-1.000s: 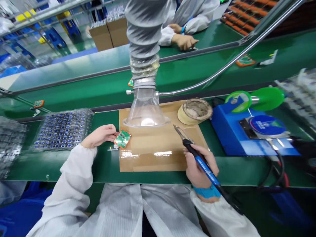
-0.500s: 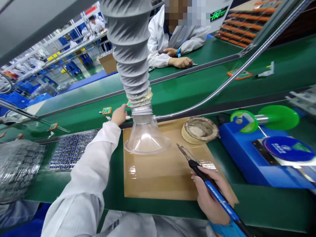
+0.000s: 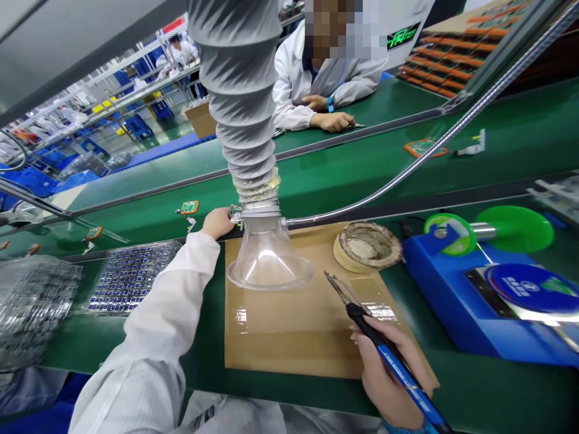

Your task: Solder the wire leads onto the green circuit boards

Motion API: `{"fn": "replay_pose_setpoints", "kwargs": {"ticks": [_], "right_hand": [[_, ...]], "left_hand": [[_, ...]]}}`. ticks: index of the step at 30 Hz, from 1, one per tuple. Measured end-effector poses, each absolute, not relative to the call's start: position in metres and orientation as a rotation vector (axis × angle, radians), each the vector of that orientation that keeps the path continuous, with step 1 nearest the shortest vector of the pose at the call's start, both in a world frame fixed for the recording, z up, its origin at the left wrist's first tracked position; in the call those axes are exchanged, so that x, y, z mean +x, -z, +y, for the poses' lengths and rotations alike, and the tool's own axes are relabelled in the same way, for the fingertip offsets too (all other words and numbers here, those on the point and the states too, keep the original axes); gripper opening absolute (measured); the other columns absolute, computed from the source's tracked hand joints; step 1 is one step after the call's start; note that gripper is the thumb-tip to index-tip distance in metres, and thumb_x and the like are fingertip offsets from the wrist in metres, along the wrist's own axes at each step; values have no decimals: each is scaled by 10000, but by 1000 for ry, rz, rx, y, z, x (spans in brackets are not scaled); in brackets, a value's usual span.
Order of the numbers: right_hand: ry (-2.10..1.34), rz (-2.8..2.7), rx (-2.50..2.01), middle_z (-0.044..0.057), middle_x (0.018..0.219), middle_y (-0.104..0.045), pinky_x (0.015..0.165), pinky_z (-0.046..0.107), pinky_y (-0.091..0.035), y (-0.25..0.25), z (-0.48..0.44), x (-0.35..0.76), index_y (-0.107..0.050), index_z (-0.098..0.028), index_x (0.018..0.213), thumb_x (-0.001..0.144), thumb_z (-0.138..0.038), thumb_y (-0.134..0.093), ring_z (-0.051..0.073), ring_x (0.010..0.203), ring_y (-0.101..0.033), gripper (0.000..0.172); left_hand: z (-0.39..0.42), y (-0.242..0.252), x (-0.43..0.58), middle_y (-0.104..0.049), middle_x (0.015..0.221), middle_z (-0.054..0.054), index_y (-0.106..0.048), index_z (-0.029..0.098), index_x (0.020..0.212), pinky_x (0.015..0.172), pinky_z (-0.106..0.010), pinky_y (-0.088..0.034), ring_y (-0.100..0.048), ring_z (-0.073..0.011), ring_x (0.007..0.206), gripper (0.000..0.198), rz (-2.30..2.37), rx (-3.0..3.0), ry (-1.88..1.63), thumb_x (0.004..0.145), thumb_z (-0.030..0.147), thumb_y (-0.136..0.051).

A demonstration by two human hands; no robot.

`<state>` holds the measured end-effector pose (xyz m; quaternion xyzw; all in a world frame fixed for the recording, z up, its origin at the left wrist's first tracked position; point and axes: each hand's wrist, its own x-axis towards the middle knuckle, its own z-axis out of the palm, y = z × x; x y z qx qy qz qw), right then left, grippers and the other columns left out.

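In my right hand (image 3: pixel 395 374) is a blue and black soldering iron (image 3: pixel 384 352), held like a pen, its tip with a thin curved wire guide pointing up and left over the cardboard sheet (image 3: pixel 289 337). My left hand (image 3: pixel 218 223) reaches to the belt's near edge, left of the neck of the clear fume hood (image 3: pixel 269 265). Its fingers are closed at a small green circuit board (image 3: pixel 234 211), mostly hidden behind the fingertips and the hood's neck. Another orange-edged circuit board (image 3: pixel 189 207) lies on the green belt left of this hand.
A grey ribbed duct (image 3: pixel 246 90) hangs above the hood. Right of the cardboard stand a round worn holder (image 3: pixel 368 247) and a blue solder reel stand (image 3: pixel 452 295). At left lie a tray of small blue parts (image 3: pixel 131 277) and stacked clear trays (image 3: pixel 34 307). A co-worker (image 3: pixel 332 90) sits opposite.
My left hand has drawn back slightly toward me, and the board by its fingers has left its place on the belt. Other boards have shifted left. The soldering iron stays nearly still.
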<state>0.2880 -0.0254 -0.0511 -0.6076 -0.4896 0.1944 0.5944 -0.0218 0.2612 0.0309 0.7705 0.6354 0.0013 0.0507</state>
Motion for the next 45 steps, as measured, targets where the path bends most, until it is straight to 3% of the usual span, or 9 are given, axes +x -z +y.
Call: {"fn": "replay_pose_setpoints", "kwargs": {"ticks": [6, 11, 15, 19, 24, 28, 32, 39, 45], "right_hand": [[-478, -1147, -1349, 78, 920, -749, 707, 351, -596, 46, -25, 287, -712, -201, 1050, 889, -353, -717, 225, 756, -742, 223], [-461, -1179, -1408, 88, 896, -743, 729, 377, -575, 42, -25, 283, -706, -192, 1026, 883, -436, -710, 240, 751, -729, 282], [-624, -1124, -1469, 51, 749, -722, 752, 404, -566, 34, -26, 264, -688, -187, 1079, 879, -529, -700, 241, 685, -709, 396], [-853, -1238, -1453, 83, 902, -778, 866, 449, -566, 32, -24, 237, -668, -201, 1158, 882, -559, -686, 284, 875, -750, 452], [-862, -1526, -1342, 71, 1103, -776, 1004, 479, -529, 42, -23, 217, -639, -252, 1257, 906, -551, -636, 301, 1119, -707, 462], [-903, -1576, -1325, 55, 1131, -776, 993, 469, -548, 51, -26, 213, -611, -275, 1302, 920, -540, -615, 302, 1109, -719, 464], [-872, -1655, -1283, 57, 1124, -780, 943, 436, -583, 61, -24, 215, -606, -267, 1319, 930, -505, -619, 292, 1082, -737, 456], [-920, -1631, -1283, 74, 1165, -765, 1009, 486, -548, 61, -25, 218, -592, -260, 1324, 923, -495, -640, 310, 1144, -709, 467], [-931, -1631, -1318, 99, 1215, -742, 1000, 508, -550, 49, -29, 211, -558, -243, 1355, 943, -501, -614, 307, 1152, -703, 490]], "left_hand": [[147, -31, -92, -620, 735, -59, -545, 188, 644, 675, -304, -418, -582, -181, 696, 303, 1767, 2479, -87, 927, 295, -534], [80, -16, -80, -583, 729, -23, -499, 190, 643, 656, -258, -415, -547, -136, 674, 366, 1374, 2536, -280, 993, 289, -457], [57, 2, -34, -669, 1023, -98, -670, 183, 934, 825, -314, -480, -612, -211, 935, 104, 1007, 2744, -91, 903, 206, -574], [45, 2, -35, -563, 1415, -129, -580, 244, 1384, 976, -391, -442, -567, -258, 1168, 475, 1009, 2876, -54, 928, 138, -503], [36, -29, -127, -709, 1075, -94, -711, 191, 1105, 961, -400, -443, -616, -241, 1059, 342, 1615, 2647, -112, 873, 89, -481], [29, -50, -217, -685, 1060, -105, -702, 170, 1032, 976, -392, -469, -614, -243, 1058, 304, 2197, 2263, -200, 847, 96, -472], [15, -53, -258, -679, 979, -73, -712, 190, 976, 905, -346, -502, -634, -221, 937, 275, 2216, 2106, -73, 792, 119, -521], [17, -50, -256, -668, 1079, -125, -690, 180, 882, 953, -428, -441, -580, -302, 1079, 130, 2280, 2165, 182, 805, 231, -599], [18, -56, -242, -718, 977, -99, -673, 190, 871, 915, -391, -436, -623, -265, 991, 234, 2159, 2282, 48, 944, 263, -462]]}}
